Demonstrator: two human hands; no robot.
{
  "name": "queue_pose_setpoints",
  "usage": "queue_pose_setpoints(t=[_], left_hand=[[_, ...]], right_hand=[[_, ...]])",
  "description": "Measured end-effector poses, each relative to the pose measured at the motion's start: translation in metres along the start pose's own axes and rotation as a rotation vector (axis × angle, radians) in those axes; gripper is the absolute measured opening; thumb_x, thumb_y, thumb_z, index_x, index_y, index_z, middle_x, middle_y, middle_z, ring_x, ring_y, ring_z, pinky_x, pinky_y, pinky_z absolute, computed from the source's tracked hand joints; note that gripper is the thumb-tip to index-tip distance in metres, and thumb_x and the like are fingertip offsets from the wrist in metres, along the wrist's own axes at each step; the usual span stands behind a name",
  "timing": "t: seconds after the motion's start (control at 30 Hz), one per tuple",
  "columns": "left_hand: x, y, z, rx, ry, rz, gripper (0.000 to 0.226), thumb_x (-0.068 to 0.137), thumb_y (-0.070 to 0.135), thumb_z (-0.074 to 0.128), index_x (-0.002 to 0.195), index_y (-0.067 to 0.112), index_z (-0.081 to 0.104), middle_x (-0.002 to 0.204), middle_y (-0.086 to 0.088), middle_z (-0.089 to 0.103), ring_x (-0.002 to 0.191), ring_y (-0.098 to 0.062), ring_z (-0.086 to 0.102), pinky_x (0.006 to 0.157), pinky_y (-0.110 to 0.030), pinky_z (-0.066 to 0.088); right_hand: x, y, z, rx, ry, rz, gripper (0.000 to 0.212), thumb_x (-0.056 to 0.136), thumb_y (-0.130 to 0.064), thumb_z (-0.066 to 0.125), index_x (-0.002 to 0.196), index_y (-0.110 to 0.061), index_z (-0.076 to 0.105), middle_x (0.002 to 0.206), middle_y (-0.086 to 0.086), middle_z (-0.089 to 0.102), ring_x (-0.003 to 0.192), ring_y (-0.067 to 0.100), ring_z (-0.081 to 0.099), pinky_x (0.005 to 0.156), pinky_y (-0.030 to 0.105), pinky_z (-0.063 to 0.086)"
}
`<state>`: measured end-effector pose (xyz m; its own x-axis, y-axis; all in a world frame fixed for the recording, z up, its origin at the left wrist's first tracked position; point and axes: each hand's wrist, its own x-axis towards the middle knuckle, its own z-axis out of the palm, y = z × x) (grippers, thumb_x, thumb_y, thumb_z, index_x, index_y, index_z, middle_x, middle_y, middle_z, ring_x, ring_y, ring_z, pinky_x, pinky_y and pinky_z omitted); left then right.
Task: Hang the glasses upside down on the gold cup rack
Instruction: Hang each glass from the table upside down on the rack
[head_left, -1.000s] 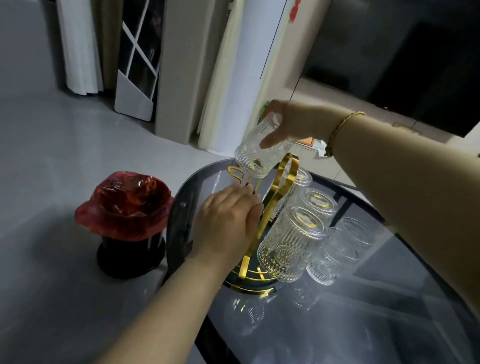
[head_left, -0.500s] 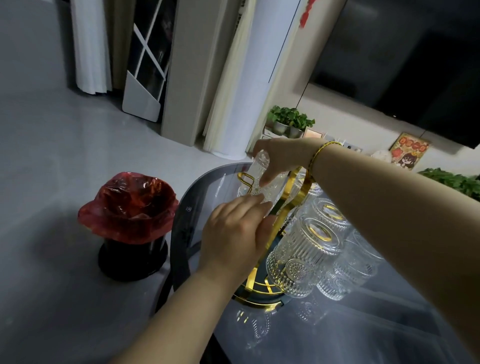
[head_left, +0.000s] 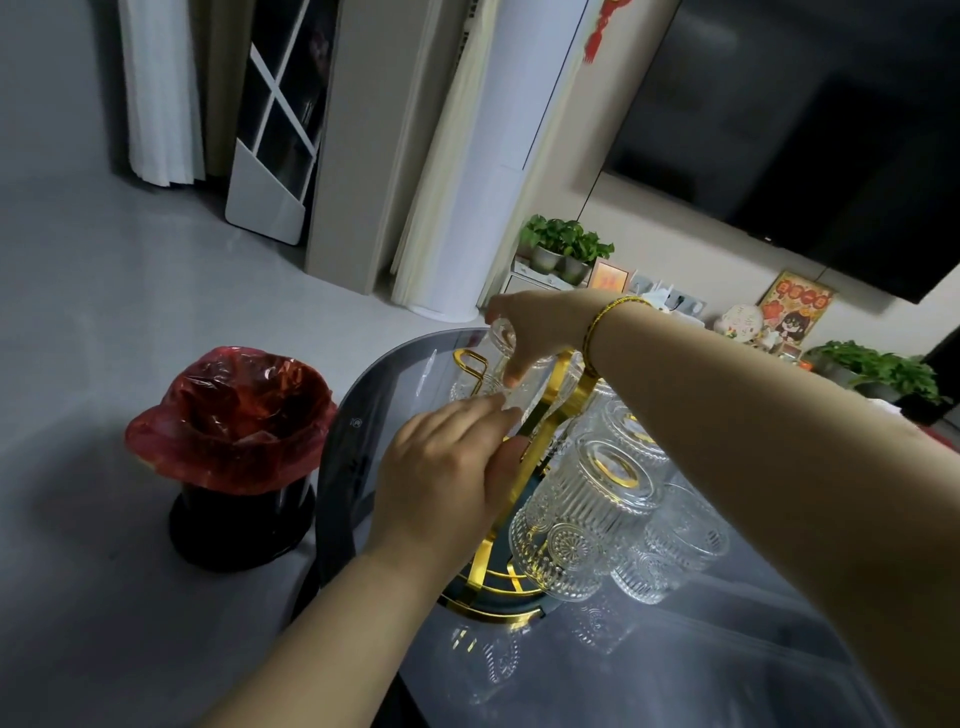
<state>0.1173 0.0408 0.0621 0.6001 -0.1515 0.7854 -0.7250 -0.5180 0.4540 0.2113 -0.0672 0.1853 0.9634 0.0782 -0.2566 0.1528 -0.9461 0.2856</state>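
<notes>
The gold cup rack (head_left: 540, 431) stands on a round dark glass table (head_left: 727, 649), its ring base at the table's near left. My right hand (head_left: 540, 327) grips a ribbed clear glass (head_left: 506, 358) upside down, low over the rack's left gold loop (head_left: 470, 364). My left hand (head_left: 447, 473) holds the rack's upright from the left, fingers curled around it. Several ribbed glasses hang upside down on the rack's right side, the nearest one (head_left: 587, 519) lowest. Another glass (head_left: 670, 551) stands to its right. The held glass's mouth is partly hidden by my fingers.
A black bin with a red liner (head_left: 234, 426) stands on the floor left of the table. Behind are a white floor-standing unit (head_left: 467, 182), potted plants (head_left: 566, 249) and a dark TV screen (head_left: 805, 130) on the wall.
My right hand has lowered the glass from above the rack down onto the left loop. My left hand has closed in on the rack's upright. The camera tilted upward.
</notes>
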Motion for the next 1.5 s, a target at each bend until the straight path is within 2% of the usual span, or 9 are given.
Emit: queue_pose_setpoints(t=[0.23,0.53,0.67,0.8,0.97,1.2,1.3,1.43,1.5], left_hand=[[0.001,0.002,0.000,0.010,-0.008,-0.007,0.062,0.095,0.044,0.017,0.097,0.008,0.068,0.099,-0.009,0.070,0.092,-0.024,0.065,0.080,-0.032,0.046],[0.002,0.009,-0.004,0.048,-0.053,-0.030,0.043,0.086,0.029,0.036,0.098,0.001,0.066,0.100,-0.016,0.069,0.092,-0.032,0.064,0.084,-0.044,0.040],[-0.008,0.013,-0.005,0.104,-0.132,-0.040,0.068,0.092,0.052,0.017,0.121,0.000,0.049,0.122,-0.021,0.056,0.111,-0.034,0.052,0.091,-0.043,0.029],[-0.047,0.027,0.001,0.086,-0.055,-0.048,0.063,0.091,0.055,0.018,0.129,0.006,0.032,0.136,-0.024,0.036,0.122,-0.030,0.030,0.098,-0.040,0.027],[-0.094,0.049,0.011,0.030,-0.085,-0.070,0.063,0.092,0.055,0.021,0.123,0.003,0.038,0.131,-0.013,0.033,0.117,-0.028,0.033,0.098,-0.026,0.018],[-0.126,0.055,0.030,0.209,-0.388,-0.059,0.064,0.092,0.056,0.009,0.118,0.009,0.043,0.123,-0.007,0.048,0.110,-0.023,0.037,0.094,-0.031,0.022],[-0.128,0.054,0.032,0.297,-0.499,-0.087,0.063,0.092,0.054,0.007,0.114,0.012,0.048,0.115,-0.013,0.061,0.109,-0.021,0.038,0.091,-0.034,0.024],[-0.130,0.052,0.035,0.370,-0.633,-0.094,0.073,0.093,0.052,0.003,0.099,0.018,0.067,0.106,-0.002,0.068,0.103,-0.018,0.058,0.084,-0.027,0.045],[-0.128,0.052,0.035,0.370,-0.660,-0.100,0.074,0.092,0.052,0.002,0.095,0.020,0.069,0.105,0.000,0.069,0.096,-0.019,0.064,0.075,-0.032,0.048]], right_hand=[[0.002,0.003,0.000,0.124,0.028,-0.009,0.085,0.069,-0.030,0.073,0.137,-0.015,0.024,0.143,0.008,0.038,0.128,0.027,0.040,0.106,0.042,0.036],[-0.051,0.032,-0.007,0.413,0.407,0.000,0.062,0.078,-0.029,0.064,0.131,-0.015,0.036,0.138,0.009,0.045,0.122,0.024,0.045,0.098,0.032,0.039],[-0.100,0.056,0.000,0.489,0.581,0.027,0.062,0.077,-0.023,0.066,0.130,-0.012,0.036,0.136,0.010,0.046,0.121,0.022,0.045,0.093,0.023,0.038],[-0.150,0.078,0.021,0.579,0.671,0.036,0.060,0.077,-0.022,0.065,0.129,-0.009,0.038,0.135,0.009,0.047,0.121,0.020,0.044,0.081,0.007,0.029],[-0.178,0.101,0.101,0.796,0.724,0.195,0.062,0.075,-0.019,0.068,0.128,-0.010,0.038,0.130,0.011,0.048,0.117,0.019,0.045,0.095,0.021,0.035],[-0.186,0.082,0.224,1.236,0.813,0.535,0.067,0.070,-0.011,0.073,0.125,-0.004,0.037,0.122,0.014,0.047,0.098,0.014,0.042,0.087,0.025,0.038],[-0.173,0.071,0.248,1.331,0.730,0.581,0.075,0.069,-0.013,0.074,0.130,-0.006,0.031,0.119,0.008,0.044,0.107,0.019,0.044,0.101,0.038,0.040],[-0.154,0.060,0.258,1.404,0.633,0.590,0.079,0.066,-0.019,0.077,0.131,-0.009,0.032,0.126,0.008,0.048,0.121,0.025,0.044,0.099,0.032,0.037],[-0.145,0.057,0.261,1.276,0.608,0.666,0.079,0.064,-0.029,0.076,0.129,-0.009,0.034,0.128,0.010,0.051,0.124,0.028,0.043,0.103,0.037,0.035]])
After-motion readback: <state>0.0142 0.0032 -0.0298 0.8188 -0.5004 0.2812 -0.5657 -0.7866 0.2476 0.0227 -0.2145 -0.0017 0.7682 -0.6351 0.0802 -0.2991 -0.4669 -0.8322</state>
